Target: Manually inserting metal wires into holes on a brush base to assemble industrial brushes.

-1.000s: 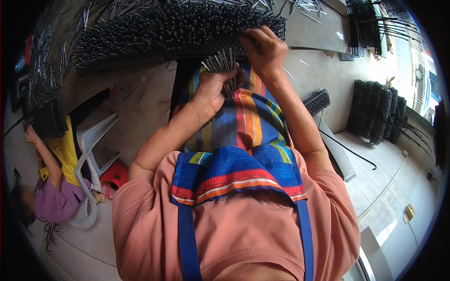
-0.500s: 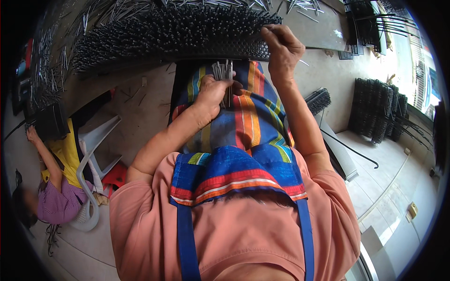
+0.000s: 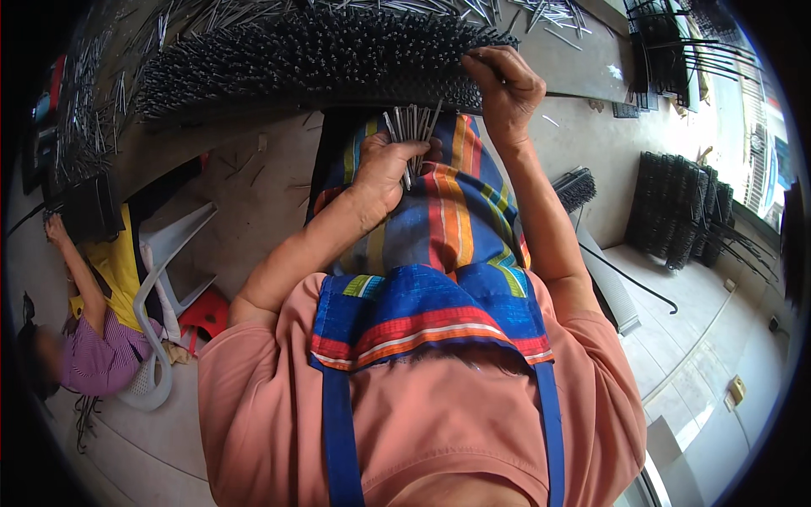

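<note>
My left hand (image 3: 384,165) is closed round a bundle of thin metal rods (image 3: 411,124), above my striped apron. The rods fan out at the top of the fist. In front of me lies a long black perforated rack (image 3: 422,89), densely filled with upright dark rods (image 3: 312,55). At the rack's right end, my right hand (image 3: 509,89) is raised with thumb and fingers pinched together. Whatever sits between those fingertips, if anything, is too small to make out.
Loose rods (image 3: 553,17) lie scattered on the table beyond the rack. Stacks of black racks (image 3: 676,207) stand on the floor to the right, near a hooked black rod (image 3: 634,275). On the left, another person (image 3: 106,351) sits on a white plastic chair (image 3: 156,376).
The rods in my left hand have spread from a tight bundle into a fan. My right hand has shifted slightly left along the rack's edge, still pinched.
</note>
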Demonstrator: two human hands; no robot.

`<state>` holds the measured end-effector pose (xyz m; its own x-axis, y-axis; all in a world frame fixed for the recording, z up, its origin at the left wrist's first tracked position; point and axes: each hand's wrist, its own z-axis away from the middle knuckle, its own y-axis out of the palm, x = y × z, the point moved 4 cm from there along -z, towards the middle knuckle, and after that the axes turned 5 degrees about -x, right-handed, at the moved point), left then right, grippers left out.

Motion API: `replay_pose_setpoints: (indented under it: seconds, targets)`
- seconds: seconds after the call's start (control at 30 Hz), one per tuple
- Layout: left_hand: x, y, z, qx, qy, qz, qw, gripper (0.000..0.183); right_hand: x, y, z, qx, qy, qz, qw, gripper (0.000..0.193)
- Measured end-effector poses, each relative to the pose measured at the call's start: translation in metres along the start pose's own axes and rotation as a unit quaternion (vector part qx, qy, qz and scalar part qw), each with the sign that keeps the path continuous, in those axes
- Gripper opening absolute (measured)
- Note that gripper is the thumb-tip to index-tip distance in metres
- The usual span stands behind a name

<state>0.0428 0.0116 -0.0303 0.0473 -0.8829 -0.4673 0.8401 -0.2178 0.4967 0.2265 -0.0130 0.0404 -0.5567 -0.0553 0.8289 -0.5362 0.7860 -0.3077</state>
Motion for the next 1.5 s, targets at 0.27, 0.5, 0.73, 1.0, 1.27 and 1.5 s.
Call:
replay_pose_setpoints:
  seconds: [0.27,0.5,0.73,1.0,1.27,1.5]
  targets:
    - [0.001,-0.004,-0.001,-0.011,-0.02,0.022,0.999,0.016,0.007,0.0,0.01,0.025,-0.019,0.011,0.999,0.011]
    - [0.001,-0.003,-0.004,-0.001,-0.011,0.031,0.999,0.02,0.005,0.004,0.028,-0.002,-0.01,0.1,0.995,0.015]
    - [0.001,0.0,-0.005,0.012,-0.004,0.041,0.999,0.019,-0.005,0.007,0.011,0.034,-0.008,0.178,0.983,0.011]
    - [-0.005,0.006,0.001,0.066,-0.015,0.063,0.996,0.021,-0.007,0.008,0.04,0.166,0.28,0.021,0.945,0.011]
    - [-0.009,-0.027,0.004,-0.03,-0.043,0.046,0.998,0.014,0.007,0.029,0.033,0.021,0.334,-0.182,0.925,0.005]
    - [-0.007,-0.032,0.013,-0.033,-0.026,0.032,0.999,0.018,0.014,0.048,0.013,0.002,0.053,-0.05,0.997,0.01]
